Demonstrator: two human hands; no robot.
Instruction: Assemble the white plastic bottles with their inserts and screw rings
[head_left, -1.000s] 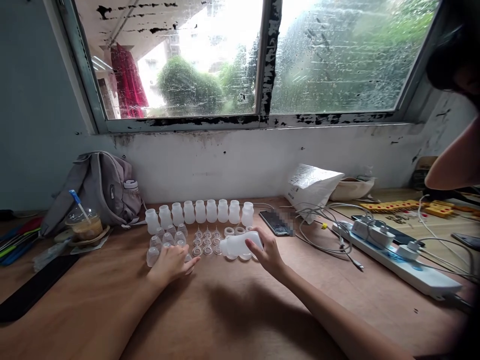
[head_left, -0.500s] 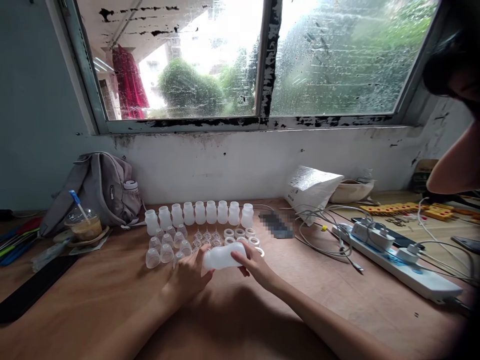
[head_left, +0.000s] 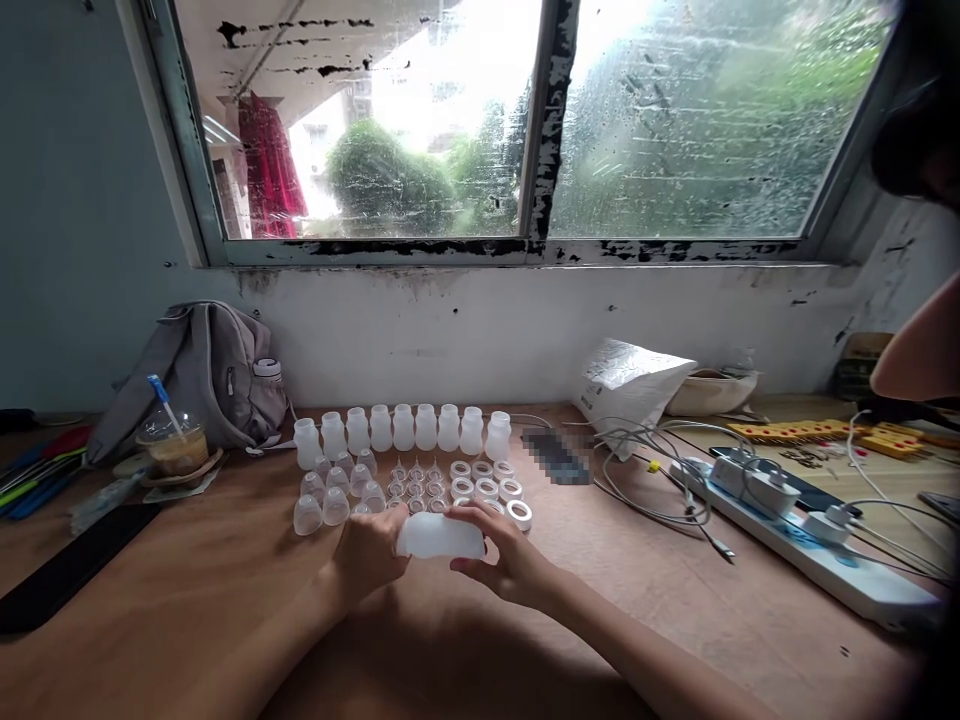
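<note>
A frosted white baby bottle lies sideways between my hands, low over the table. My left hand is closed around its left end. My right hand curves round the right end, fingers over the top and behind it, thumb below its near side. Just beyond stand clear domed caps at left, clear teats in the middle and white collar rings at right. My hands and the bottle partly hide the nearest pieces. Behind them runs a row of several matching upright bottles.
A power strip and tangled cables lie right, near a white foil bag. On the left are an iced drink cup, a grey backpack and a black flat slab. Another person's arm shows far right.
The bottle has turned from a slant to nearly level and come slightly closer to me. My right thumb has slid off its front to below it. The view has shifted slightly.
</note>
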